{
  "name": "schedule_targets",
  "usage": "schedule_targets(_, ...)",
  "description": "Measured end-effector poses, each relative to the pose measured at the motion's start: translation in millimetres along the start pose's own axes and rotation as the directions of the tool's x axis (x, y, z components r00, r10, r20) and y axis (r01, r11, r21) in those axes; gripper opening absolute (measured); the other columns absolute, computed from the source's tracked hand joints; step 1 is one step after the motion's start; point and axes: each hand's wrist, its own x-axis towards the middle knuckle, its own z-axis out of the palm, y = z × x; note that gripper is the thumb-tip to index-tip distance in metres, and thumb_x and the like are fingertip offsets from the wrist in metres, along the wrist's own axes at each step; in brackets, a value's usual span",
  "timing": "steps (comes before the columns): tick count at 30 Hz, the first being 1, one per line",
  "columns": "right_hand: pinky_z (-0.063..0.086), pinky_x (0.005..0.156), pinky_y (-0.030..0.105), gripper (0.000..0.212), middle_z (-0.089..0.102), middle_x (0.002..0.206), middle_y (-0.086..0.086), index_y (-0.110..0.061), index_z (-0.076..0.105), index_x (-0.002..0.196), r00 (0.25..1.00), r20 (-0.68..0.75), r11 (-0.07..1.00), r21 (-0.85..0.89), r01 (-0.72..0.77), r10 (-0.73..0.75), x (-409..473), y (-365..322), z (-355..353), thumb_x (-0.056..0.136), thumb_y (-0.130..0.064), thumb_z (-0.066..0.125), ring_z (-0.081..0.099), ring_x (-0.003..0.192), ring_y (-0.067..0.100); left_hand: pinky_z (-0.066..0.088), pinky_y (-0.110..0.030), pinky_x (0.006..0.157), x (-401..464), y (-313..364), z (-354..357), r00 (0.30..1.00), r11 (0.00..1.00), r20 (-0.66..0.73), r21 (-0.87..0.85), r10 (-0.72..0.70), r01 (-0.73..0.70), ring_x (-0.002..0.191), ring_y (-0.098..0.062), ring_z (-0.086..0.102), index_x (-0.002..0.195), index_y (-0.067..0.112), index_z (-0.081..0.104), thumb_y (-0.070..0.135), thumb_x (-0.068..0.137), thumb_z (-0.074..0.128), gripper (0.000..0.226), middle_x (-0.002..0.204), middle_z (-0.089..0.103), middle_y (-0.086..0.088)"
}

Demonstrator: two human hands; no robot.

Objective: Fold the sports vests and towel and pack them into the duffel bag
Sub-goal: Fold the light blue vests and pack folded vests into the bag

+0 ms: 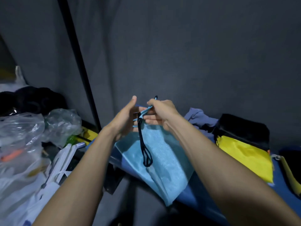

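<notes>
A light blue mesh sports vest [160, 162] with black trim hangs in the air in front of me, over the edge of a blue table [280, 185]. My right hand [160, 111] pinches its top edge. My left hand [126, 118] is beside it, thumb up and fingers straight against the fabric. A black loop of trim [146, 154] dangles down the vest's front. On the table to the right lie a yellow vest [246, 159], a black duffel bag [244, 128] behind it and a crumpled purple-grey cloth [199, 117].
Clear and white plastic bags [21, 137] with clutter pile up on the left, with dark items [32, 100] behind them. A dark grey curtain [179, 54] and a black pole [76, 51] close the back. A yellow strap [291, 178] lies at the right edge.
</notes>
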Motion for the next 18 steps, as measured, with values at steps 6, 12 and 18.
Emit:
schedule_targets(6, 0.059, 0.069, 0.033, 0.007, 0.069, 0.103, 0.008, -0.017, 0.059, 0.099, 0.996, 0.057, 0.984, -0.165, -0.064, 0.074, 43.9, 48.6, 11.9, 0.099, -0.023, 0.057, 0.070, 0.070, 0.020, 0.058, -0.033, 0.079, 16.6, -53.0, -35.9, 0.979, 0.972, -0.183, 0.201, -0.086, 0.123, 0.088, -0.017, 0.071, 0.109, 0.016, 0.069, 0.048, 0.085, 0.077, 0.040, 0.101, 0.074, -0.009)
schedule_targets(12, 0.050, 0.078, 0.030, 0.016, 0.068, 0.101, -0.007, -0.021, 0.065, 0.109, 0.915, 0.102, 0.552, -0.770, 0.321, -0.390, 24.1, 96.9, -35.8, 0.096, -0.021, 0.056, 0.064, 0.090, 0.017, 0.047, -0.024, 0.053, 37.8, -52.6, -21.8, 0.930, 0.810, -0.360, 0.567, 0.078, 0.152, 0.065, -0.017, 0.065, 0.088, 0.016, 0.066, 0.027, 0.089, 0.077, 0.016, 0.075, 0.068, -0.001)
schedule_targets(18, 0.047, 0.077, 0.038, 0.014, 0.062, 0.099, -0.003, -0.017, 0.068, 0.103, 0.755, 0.306, 0.064, -0.907, 0.417, -0.580, 5.6, 134.0, -82.1, 0.094, -0.016, 0.058, 0.055, 0.089, 0.022, 0.048, -0.031, 0.065, 59.9, -49.0, -18.1, 0.876, 0.834, -0.382, 0.551, 0.295, -0.041, 0.069, -0.015, 0.059, 0.083, 0.013, 0.068, 0.026, 0.095, 0.067, 0.018, 0.072, 0.065, 0.003)
